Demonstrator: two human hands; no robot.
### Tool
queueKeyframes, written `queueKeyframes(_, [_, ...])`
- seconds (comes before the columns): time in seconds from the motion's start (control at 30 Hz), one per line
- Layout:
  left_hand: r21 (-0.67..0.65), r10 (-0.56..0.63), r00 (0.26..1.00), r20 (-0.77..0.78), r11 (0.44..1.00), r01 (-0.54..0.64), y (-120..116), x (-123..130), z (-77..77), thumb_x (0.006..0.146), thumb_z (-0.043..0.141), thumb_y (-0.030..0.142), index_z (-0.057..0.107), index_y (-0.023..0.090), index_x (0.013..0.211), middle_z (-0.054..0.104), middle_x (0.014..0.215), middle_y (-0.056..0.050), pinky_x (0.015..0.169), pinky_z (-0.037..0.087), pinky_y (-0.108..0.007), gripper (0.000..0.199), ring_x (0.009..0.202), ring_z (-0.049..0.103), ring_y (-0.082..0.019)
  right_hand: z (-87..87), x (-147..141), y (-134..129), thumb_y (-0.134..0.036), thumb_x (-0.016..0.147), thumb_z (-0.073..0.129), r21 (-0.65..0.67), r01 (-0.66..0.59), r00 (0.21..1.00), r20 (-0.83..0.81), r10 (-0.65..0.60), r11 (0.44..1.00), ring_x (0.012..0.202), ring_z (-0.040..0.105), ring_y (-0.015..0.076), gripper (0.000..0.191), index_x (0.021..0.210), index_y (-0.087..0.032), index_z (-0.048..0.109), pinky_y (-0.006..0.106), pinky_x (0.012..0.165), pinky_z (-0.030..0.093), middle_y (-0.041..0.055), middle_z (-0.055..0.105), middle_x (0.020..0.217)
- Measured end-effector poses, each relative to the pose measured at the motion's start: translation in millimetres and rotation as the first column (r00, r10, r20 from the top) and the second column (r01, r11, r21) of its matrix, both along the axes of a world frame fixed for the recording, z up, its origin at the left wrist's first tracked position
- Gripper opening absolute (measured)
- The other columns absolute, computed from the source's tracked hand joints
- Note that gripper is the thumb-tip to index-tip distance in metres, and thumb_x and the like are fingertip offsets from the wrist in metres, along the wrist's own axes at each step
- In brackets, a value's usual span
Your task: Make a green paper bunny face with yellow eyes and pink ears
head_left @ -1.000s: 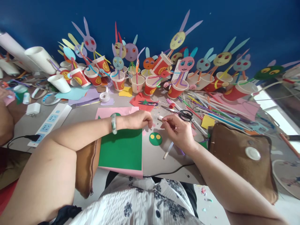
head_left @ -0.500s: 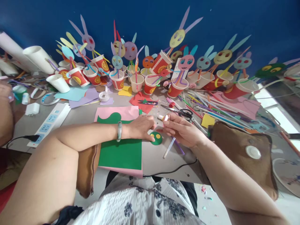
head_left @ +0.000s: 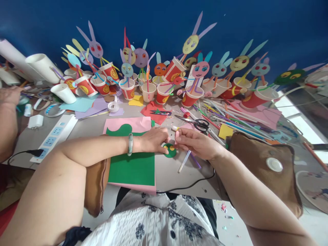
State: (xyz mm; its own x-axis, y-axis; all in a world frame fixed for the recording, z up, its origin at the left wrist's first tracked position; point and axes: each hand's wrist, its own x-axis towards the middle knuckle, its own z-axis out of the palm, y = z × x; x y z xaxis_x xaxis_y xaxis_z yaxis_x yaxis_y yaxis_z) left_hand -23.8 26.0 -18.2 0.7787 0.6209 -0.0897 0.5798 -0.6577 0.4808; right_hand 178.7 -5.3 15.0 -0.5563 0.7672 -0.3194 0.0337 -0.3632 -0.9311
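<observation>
A round green paper face [head_left: 170, 152] with two yellow eye pieces lies on the table between my hands. My left hand [head_left: 153, 140], a bangle on its wrist, rests with bent fingers and holds the disc's left edge down with the thumb. My right hand [head_left: 196, 141] is pinched just above the disc's right side; whatever is at its fingertips is too small to make out. A small white piece with a yellow end [head_left: 174, 128] lies just beyond those fingertips. Under my left forearm are a green paper sheet [head_left: 132, 171] and a pink sheet [head_left: 140, 122].
Black-handled scissors [head_left: 201, 124] and thread snips [head_left: 160, 112] lie ahead. Paper cups [head_left: 189, 97] with paper rabbit figures line the back wall. Pipe cleaners [head_left: 238, 123] spread at right, beside a brown cushion [head_left: 256, 167]. A power strip [head_left: 53, 138] and another person's arm [head_left: 7, 126] are at left.
My right hand has lowered slightly and moved left toward the green face, its fingertips now nearer the disc. My left hand stays put. The other person's hand has come into view at left.
</observation>
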Motion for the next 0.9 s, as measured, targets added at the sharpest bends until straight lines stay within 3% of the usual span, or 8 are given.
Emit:
queueKeyframes(0.13, [-0.036,-0.003,0.999,-0.039,0.999,0.001,-0.8,1.4,4.8,0.077,0.080,0.034,0.066,0.016,0.090,0.061,0.100,-0.005,0.083,0.039,-0.032,0.026,0.094,0.057,-0.020,0.6,4.9,0.6,-0.051,0.082,0.075,0.034,0.030,0.998,0.061,-0.032,0.999,0.051,0.040,0.0089,0.037,0.079,-0.020,0.055,0.024,0.046,0.023,-0.0053,0.049,0.056])
queueKeyframes(0.3, [-0.042,0.016,0.998,-0.061,0.999,-0.019,-2.6,2.8,9.3,0.077,0.079,0.034,0.068,0.016,0.092,0.061,0.099,-0.005,0.083,0.041,-0.033,0.026,0.092,0.058,-0.020,-0.3,3.7,0.1,-0.048,0.081,0.077,0.036,0.005,1.000,-0.005,-0.005,0.999,0.054,0.042,0.0082,0.036,0.077,-0.019,0.055,0.024,0.056,0.032,-0.0061,0.050,0.055])
queueKeyframes(0.63, [-0.057,-0.003,1.000,0.003,0.998,0.004,-0.5,-0.4,7.5,0.072,0.083,0.034,0.066,0.016,0.093,0.062,0.093,-0.003,0.077,0.042,-0.029,0.032,0.088,0.058,-0.019,-0.3,5.1,2.4,-0.050,0.078,0.080,-0.001,0.036,0.999,-0.005,-0.036,0.999,0.052,0.042,0.0103,0.037,0.078,-0.021,0.056,0.028,0.057,0.037,-0.0060,0.048,0.053])
queueKeyframes(0.77, [-0.103,-0.001,0.997,0.079,0.995,0.009,0.4,-2.8,5.7,0.070,0.084,0.025,0.064,0.015,0.093,0.064,0.095,-0.003,0.078,0.044,-0.028,0.032,0.090,0.059,-0.019,-1.0,5.2,2.2,-0.050,0.079,0.079,-0.006,0.015,1.000,-0.013,-0.015,1.000,0.053,0.043,0.0100,0.037,0.079,-0.021,0.055,0.029,0.062,0.042,-0.0067,0.048,0.053])
queueKeyframes(0.9, [-0.219,0.059,0.987,0.153,0.976,-0.024,2.7,-3.5,1.9,0.070,0.078,0.013,0.065,0.014,0.088,0.066,0.090,-0.002,0.072,0.044,-0.025,0.023,0.081,0.060,-0.014,-2.8,5.6,2.2,-0.051,0.083,0.076,0.058,-0.029,0.999,0.029,0.028,0.998,0.052,0.044,0.0086,0.038,0.077,-0.020,0.055,0.026,0.059,0.037,-0.0062,0.051,0.055])
